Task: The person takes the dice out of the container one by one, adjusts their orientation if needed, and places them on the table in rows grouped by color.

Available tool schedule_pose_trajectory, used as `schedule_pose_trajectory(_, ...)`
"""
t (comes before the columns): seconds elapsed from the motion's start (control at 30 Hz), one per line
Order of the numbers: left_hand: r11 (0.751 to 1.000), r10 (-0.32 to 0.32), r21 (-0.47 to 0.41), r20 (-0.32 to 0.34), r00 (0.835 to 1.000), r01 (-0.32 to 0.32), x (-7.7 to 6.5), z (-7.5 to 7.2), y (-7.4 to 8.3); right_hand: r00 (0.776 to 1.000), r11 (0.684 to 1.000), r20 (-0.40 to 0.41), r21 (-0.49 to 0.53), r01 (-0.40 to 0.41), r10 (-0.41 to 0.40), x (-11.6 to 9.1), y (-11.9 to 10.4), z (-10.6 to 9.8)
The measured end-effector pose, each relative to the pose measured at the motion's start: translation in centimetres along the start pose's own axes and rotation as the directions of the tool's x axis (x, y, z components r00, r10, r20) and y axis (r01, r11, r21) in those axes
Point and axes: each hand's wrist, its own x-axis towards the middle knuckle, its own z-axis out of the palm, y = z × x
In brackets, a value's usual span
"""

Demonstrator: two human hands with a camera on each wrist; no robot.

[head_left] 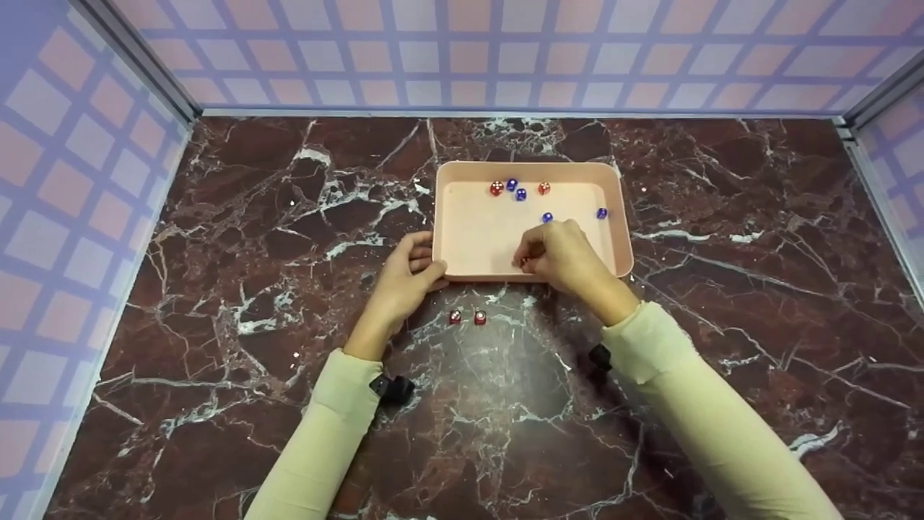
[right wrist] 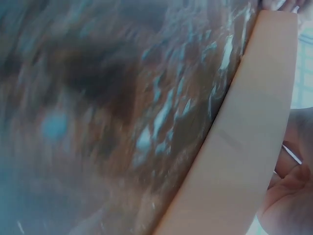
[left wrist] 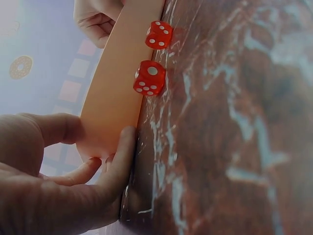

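In the head view, my left hand holds the front left corner of a shallow peach tray. Its thumb is at the rim and its fingers lie along the outer wall, as the left wrist view also shows. My right hand reaches over the tray's front rim, its fingertips pinching a small red die low inside, mostly hidden by the fingers. Just behind that hand lies a blue die. Two red dice, one on the left and one on the right, sit on the table before the tray.
Along the tray's back are a red die, two blue dice and another red die. A further blue die is near the right wall. The dark marbled table is bordered by checkered panels.
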Motion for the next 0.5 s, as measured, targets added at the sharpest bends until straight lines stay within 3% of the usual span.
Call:
schedule_pose_trajectory(0.13,1.000,-0.006,0.004,-0.010,1.000,0.006,-0.1,-0.1,-0.2,1.000,0.999,-0.014,0.050,0.020,-0.019,0.1,-0.1,0.3)
schedule_pose_trajectory(0.3,1.000,0.000,0.014,-0.017,1.000,0.001,-0.2,-0.1,0.0,0.993,0.991,-0.091,0.101,0.086,-0.077,-0.6,-0.6,0.2)
schedule_pose_trajectory(0.5,1.000,0.010,0.019,-0.005,1.000,-0.010,-0.1,0.0,0.1,0.956,0.969,-0.204,0.083,0.231,-0.210,-2.7,-1.4,-0.2)
